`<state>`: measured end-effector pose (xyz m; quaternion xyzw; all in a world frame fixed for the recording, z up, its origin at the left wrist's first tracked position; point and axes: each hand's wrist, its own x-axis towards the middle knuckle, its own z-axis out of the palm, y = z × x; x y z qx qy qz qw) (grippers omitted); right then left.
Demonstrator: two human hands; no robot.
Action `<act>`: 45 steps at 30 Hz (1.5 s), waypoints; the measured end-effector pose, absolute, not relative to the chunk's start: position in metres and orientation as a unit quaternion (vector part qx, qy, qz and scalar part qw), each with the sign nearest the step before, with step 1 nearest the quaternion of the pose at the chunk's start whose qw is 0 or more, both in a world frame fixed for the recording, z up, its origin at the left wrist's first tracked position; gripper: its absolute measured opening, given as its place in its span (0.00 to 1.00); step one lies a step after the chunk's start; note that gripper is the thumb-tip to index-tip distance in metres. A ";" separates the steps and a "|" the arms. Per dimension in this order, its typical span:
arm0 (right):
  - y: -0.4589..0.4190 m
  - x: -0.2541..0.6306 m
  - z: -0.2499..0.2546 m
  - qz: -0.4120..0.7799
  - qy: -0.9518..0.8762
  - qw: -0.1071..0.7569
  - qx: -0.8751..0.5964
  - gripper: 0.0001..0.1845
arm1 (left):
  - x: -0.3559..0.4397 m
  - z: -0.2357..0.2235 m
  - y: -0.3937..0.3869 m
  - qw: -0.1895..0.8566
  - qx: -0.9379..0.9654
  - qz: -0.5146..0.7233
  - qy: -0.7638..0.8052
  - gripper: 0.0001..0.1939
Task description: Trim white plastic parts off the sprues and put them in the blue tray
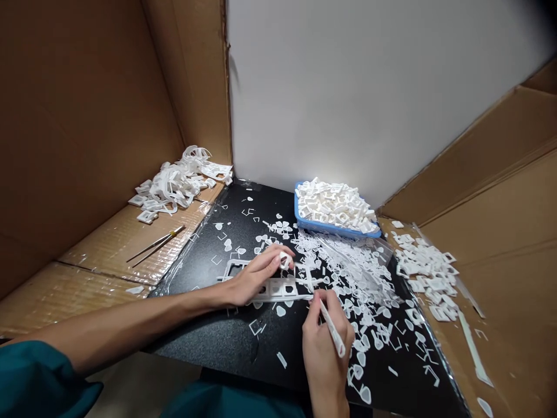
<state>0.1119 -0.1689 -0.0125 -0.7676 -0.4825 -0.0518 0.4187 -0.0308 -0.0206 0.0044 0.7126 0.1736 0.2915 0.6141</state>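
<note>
My left hand (256, 276) is closed, pinching a small white plastic piece with an opening (285, 260) between thumb and fingers. Under that hand, on the black tabletop, lies a long white plastic frame (266, 296) with square openings, partly hidden by the palm and fingers. My right hand (327, 342) grips a slim white stick-like tool (333, 330) the way one holds a pen. Its rear end points back toward me, while its tip is close to the right end of the frame. Whether the tip touches the frame, I cannot tell.
White scraps (361, 290) cover the right of the table. Behind them stands a blue basket (339, 229) heaped with small white parts. Further white pieces form a left pile (174, 183) and a right pile (429, 273) on cardboard. Metal tweezers (156, 247) lie at left. Cardboard walls enclose the sides.
</note>
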 end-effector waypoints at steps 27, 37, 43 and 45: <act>-0.156 0.104 0.017 0.185 -0.355 0.632 -0.663 0.15 | -0.028 0.008 -0.031 0.788 0.567 0.191 0.145 0.21; -0.156 0.118 0.022 -0.036 -0.611 0.479 -0.629 0.06 | -0.028 0.002 -0.030 0.750 0.609 0.201 0.163 0.24; -0.160 0.126 0.008 -0.144 -0.704 0.353 -0.599 0.13 | -0.028 0.007 -0.034 0.725 0.625 0.214 0.193 0.23; -0.161 0.127 0.000 -0.192 -0.700 0.341 -0.598 0.13 | -0.028 0.008 -0.034 0.725 0.624 0.213 0.199 0.23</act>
